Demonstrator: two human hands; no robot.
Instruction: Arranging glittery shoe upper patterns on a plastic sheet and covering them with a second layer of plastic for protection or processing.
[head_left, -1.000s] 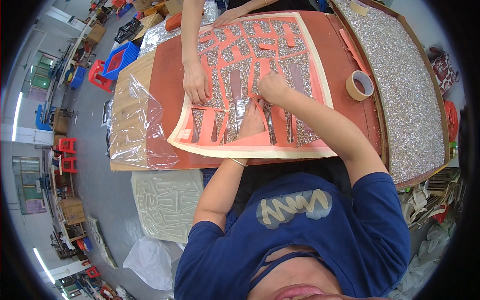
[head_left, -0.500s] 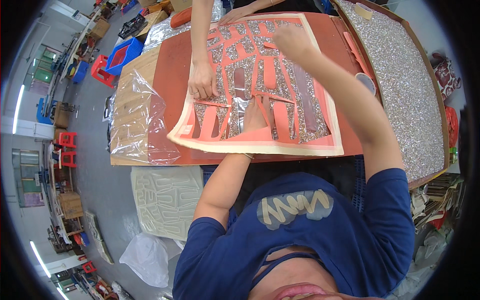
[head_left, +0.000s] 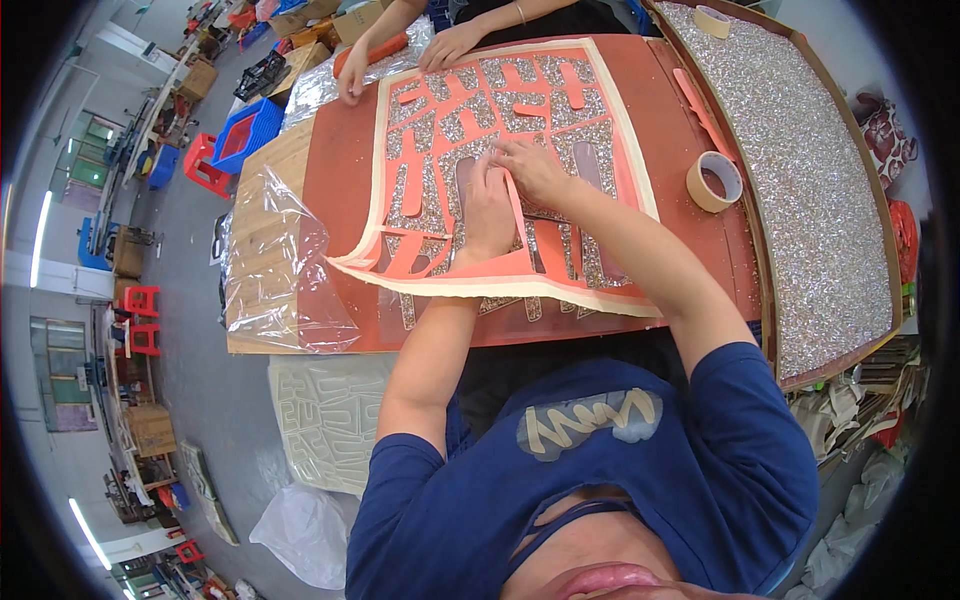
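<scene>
A coral cut-out sheet (head_left: 410, 185) with a cream border lies over glittering pieces on the reddish-brown board (head_left: 340, 190). Its near edge is lifted and curves over my left wrist. My left hand (head_left: 487, 215) comes up through an opening in the sheet, its fingers closed at a narrow coral strip near the middle. From the right, my right hand (head_left: 535, 175) meets it, fingertips pinched on the same strip. Exactly how the fingertips grip is partly hidden. Glittery pieces (head_left: 408, 310) show below the raised edge.
Across the board are a co-worker's hands (head_left: 452, 45), one by the sheet's far edge. A tape roll (head_left: 714, 182) lies at right, beside a large glitter-filled tray (head_left: 800, 180) with another tape roll (head_left: 711, 21). Clear plastic film (head_left: 270, 270) covers the left side.
My right hand has come down from the far right onto the strip beside my left hand. The sheet's near edge has risen, baring glittery pieces. The co-worker's hands have drawn back to the far edge.
</scene>
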